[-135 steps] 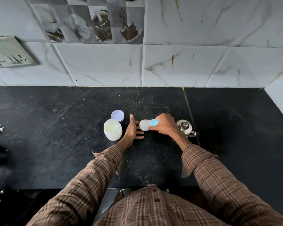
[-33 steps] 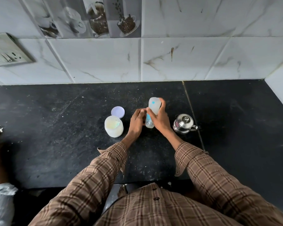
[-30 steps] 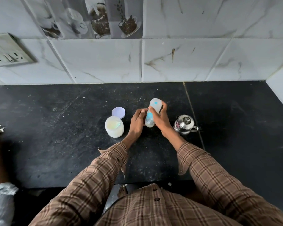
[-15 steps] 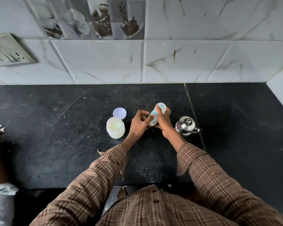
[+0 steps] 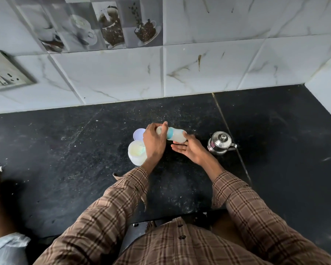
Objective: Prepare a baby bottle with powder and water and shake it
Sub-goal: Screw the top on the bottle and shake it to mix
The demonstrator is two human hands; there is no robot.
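The baby bottle [image 5: 171, 135] has swung from upright to lying sideways above the bench [image 5: 65, 150]. The left hand [image 5: 153, 142] has its grip clasped round the teat end; the right hand [image 5: 189, 150] is released, palm up, just under the base.

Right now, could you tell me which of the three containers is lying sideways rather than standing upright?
The baby bottle, held sideways above the counter by the left hand. The white powder jar and the steel kettle both stand upright on the counter.
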